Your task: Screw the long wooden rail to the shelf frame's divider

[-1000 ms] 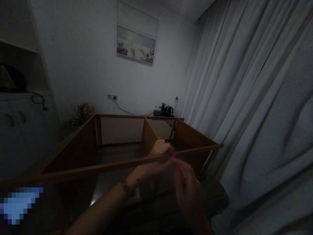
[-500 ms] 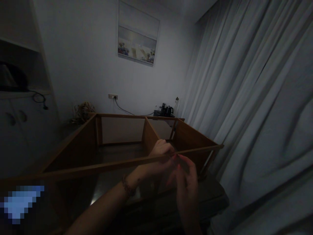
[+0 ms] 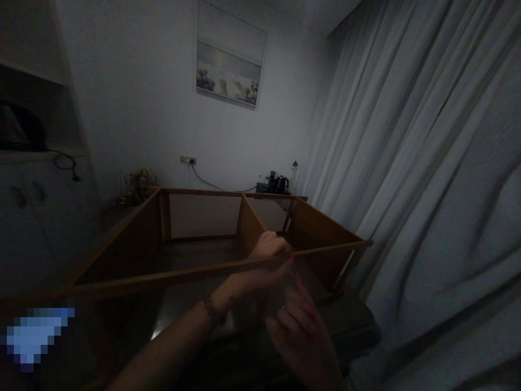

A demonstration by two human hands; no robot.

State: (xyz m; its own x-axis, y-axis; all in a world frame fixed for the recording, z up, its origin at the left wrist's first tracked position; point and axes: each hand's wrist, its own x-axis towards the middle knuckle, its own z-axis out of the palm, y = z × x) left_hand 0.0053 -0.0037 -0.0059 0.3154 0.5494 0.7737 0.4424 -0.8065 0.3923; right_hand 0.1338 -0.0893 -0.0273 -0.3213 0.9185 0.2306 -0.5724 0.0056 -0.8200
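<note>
A brown wooden frame [image 3: 179,276], open on top and split by a wooden divider [image 3: 253,214], lies in front of me. My left hand [image 3: 268,255] is closed around its near rail, fingers over the top and thumb beneath. At the rail my left fingertips meet a faint thin line that runs down to my right hand; what it is stays too dark to tell. Below the rail my right hand [image 3: 303,331] has its fingers curled in, red nails showing. Whatever it pinches is hidden or too small to name. A bracelet [image 3: 214,308] circles my left wrist.
A grey curtain [image 3: 407,163] hangs along the right. Behind the frame, a black kettle [image 3: 280,183] stands by the wall. White cabinets [image 3: 36,217] are at the left, with a dangling cord [image 3: 67,163]. A picture [image 3: 230,60] hangs above. The room is dim.
My right hand has drawn down and back from the rail, its fingers now curled further in. The left hand keeps its hold on the rail, and the frame has not moved.
</note>
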